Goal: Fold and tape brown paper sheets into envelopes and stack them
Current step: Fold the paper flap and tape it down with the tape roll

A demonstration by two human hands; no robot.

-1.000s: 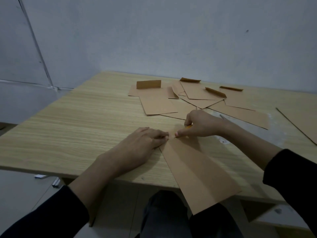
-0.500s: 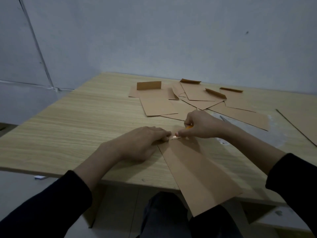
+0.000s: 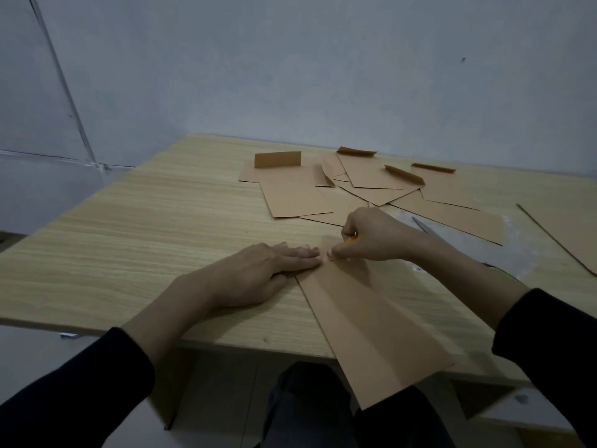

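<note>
A long folded brown paper sheet point(image 3: 374, 324) lies slanted on the wooden table point(image 3: 135, 240), its near end hanging over the front edge. My left hand point(image 3: 255, 273) lies flat with straight fingers pressing the sheet's far left corner. My right hand point(image 3: 371, 237) is curled beside it at the sheet's far end, its thumb pressing down on the paper while the fingers grip a small orange object point(image 3: 351, 239), mostly hidden. The fingertips of both hands nearly meet.
Several finished brown envelopes point(image 3: 297, 195) with raised flaps lie scattered at the back of the table. A flat brown sheet point(image 3: 568, 234) lies at the right edge. Scissors point(image 3: 421, 225) peek out behind my right wrist, over a pale smeared patch.
My left hand's fingers have flattened onto the sheet's corner. A small shiny strip between the two hands half a second ago is no longer visible. The right hand barely moved.
</note>
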